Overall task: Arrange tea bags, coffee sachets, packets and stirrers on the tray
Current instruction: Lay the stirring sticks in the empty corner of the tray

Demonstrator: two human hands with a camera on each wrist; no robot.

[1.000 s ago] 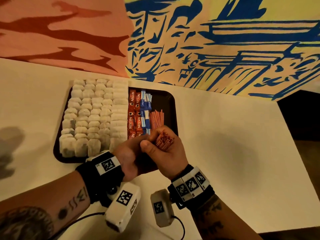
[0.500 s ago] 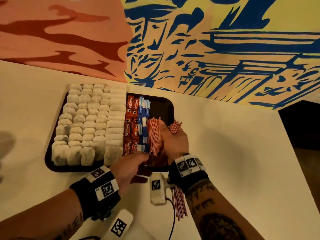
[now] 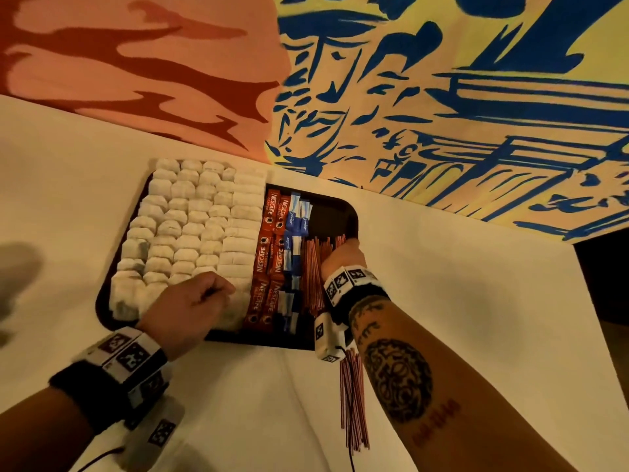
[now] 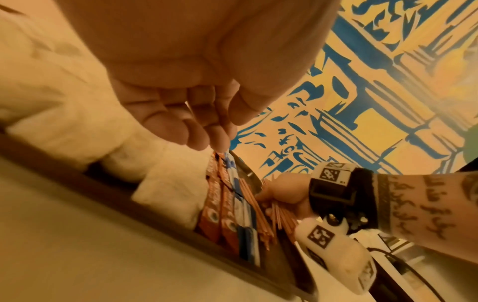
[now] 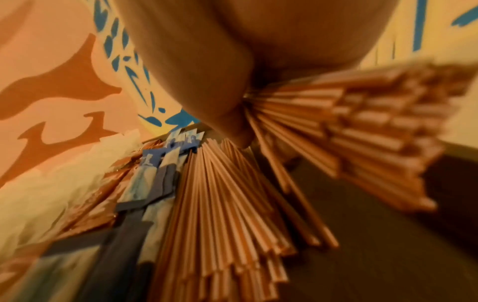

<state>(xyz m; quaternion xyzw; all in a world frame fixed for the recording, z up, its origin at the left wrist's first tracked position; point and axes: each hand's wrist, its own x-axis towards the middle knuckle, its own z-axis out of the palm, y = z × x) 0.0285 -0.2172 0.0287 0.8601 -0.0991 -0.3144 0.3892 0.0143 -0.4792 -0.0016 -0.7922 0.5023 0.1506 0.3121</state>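
Fingers [image 5: 207,85] of our right hand [image 3: 342,258] curl round a bundle of stirrers [image 5: 362,126], gripped mid-length; the far ends poke out past the knuckles over the tray's right side, the near ends [image 3: 354,400] trail back under the wrist and over the desk [image 3: 459,301]. Our left hand [image 3: 190,301] hangs loosely curled above the near rows of tea bags [image 3: 190,229], holding nothing, as the left wrist view confirms [image 4: 181,114]. Tea bags fill the left part of the dark tray [image 3: 352,216] in tight white rows. Just right of them, red coffee sachets [image 3: 269,253] in columns, then blue and white packets [image 3: 295,240], then a flat fan of stirrers already laid down [image 3: 311,277], touching the packets' edge. We note our right hand sits just right of that laid fan, at the tray's bare right portion. Painted wall [image 3: 442,97] behind the desk, orange to the left, blue on yellow to the right.
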